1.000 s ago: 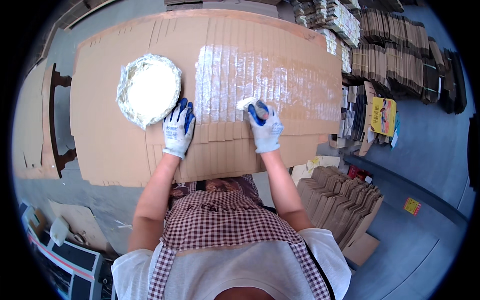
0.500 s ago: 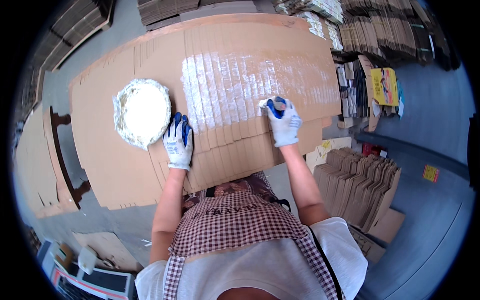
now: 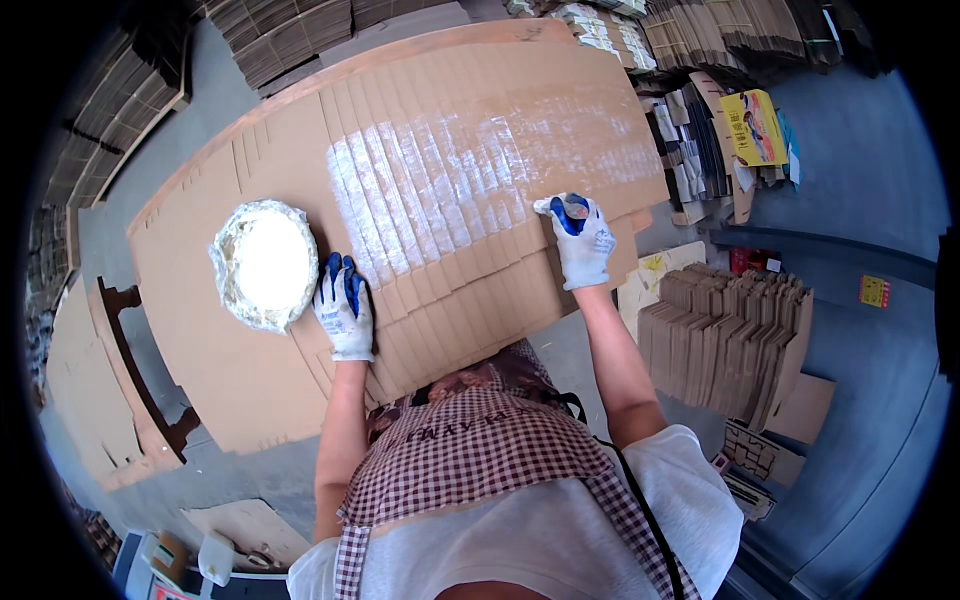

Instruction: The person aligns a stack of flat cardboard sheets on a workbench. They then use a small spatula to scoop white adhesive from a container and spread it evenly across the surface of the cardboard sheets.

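Overlapping cardboard sheets (image 3: 450,320) lie in a stepped row across the work table, with a shiny white glue-like coating (image 3: 400,195) over their middle strips. My right hand (image 3: 585,245), in a white glove with blue on the fingers, is closed around a small tool, which looks like a brush (image 3: 574,212); its grey-brown end shows and the fingers cover most of it. It is at the near right border of the coated area. My left hand (image 3: 344,310), gloved alike, lies flat on the cardboard, fingers stretched, beside a round plastic-wrapped bowl (image 3: 226,290) of bright white paste.
Bundled flat cardboard (image 3: 720,335) stands on the floor at my right. More stacks (image 3: 280,35) line the far side. A yellow printed box (image 3: 752,128) sits at the far right. A second board with a wooden edge (image 3: 130,370) is at the left.
The whole view has turned a little, so the table appears tilted. My right hand has shifted slightly to the right, still gripping the tool. My left hand stays flat beside the bowl.
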{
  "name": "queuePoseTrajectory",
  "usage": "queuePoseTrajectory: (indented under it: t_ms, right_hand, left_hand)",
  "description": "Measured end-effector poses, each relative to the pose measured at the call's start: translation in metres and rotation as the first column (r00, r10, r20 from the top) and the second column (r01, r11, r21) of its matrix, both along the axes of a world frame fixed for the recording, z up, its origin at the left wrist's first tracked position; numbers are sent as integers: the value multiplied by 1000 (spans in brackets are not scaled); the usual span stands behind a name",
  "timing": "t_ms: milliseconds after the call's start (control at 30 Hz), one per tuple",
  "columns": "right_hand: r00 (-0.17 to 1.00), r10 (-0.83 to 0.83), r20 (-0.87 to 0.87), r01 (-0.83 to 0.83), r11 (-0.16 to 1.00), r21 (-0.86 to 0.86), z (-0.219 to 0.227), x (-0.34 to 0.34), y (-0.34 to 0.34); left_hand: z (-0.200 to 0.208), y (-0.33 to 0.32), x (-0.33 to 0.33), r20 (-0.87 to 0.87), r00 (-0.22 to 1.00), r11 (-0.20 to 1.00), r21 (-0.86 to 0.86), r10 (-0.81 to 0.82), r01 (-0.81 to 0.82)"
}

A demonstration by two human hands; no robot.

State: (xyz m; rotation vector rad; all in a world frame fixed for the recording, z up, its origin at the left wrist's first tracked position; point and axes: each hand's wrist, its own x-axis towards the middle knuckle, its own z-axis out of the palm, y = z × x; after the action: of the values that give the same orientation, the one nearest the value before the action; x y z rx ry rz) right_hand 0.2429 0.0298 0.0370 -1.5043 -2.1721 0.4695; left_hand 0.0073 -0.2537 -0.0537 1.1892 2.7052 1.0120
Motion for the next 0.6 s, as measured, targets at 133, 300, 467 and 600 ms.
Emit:
queuePoseTrajectory:
  t_ms: [133, 300, 467, 600]
  right_hand:
    - [983, 181, -4, -181, 983, 35, -8, -11, -27]
    - [983, 108, 151, -118, 991, 59, -16, -5, -7]
    - [972, 220, 84, -227, 970, 88, -18, -9, -17]
    - [954, 218, 204, -231, 972, 39, -23, -2, 7]
  left_hand:
    - [0, 0, 2, 17, 1000, 1000, -3, -13, 13]
    - [5, 1, 3, 11, 1000, 1000, -19, -5, 5]
    - [5, 2, 1, -3, 1000, 1000, 2, -8, 8]
    - [7, 2, 4, 11, 1000, 1000, 1, -3, 3]
